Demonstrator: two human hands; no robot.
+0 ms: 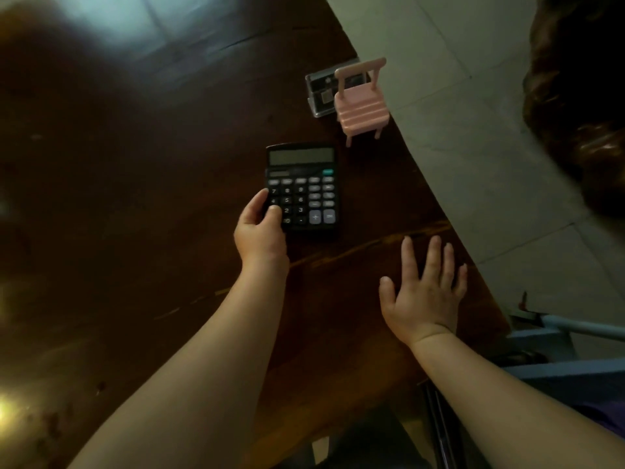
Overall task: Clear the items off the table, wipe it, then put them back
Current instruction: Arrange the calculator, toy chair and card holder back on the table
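A black calculator (306,184) lies flat on the dark wooden table (152,198), screen end away from me. My left hand (260,228) grips its near left corner, thumb on the keys. A small pink toy chair (362,103) stands upright near the table's right edge, just beyond the calculator. Behind the chair stands a clear plastic card holder (319,93) with dark cards in it. My right hand (426,292) hovers flat above the table to the right of the calculator, fingers spread and holding nothing.
The table's right edge runs diagonally, with pale tiled floor (473,113) beyond it. A dark brown mass (581,96) fills the upper right. A blue-grey frame (558,350) sits low at the right.
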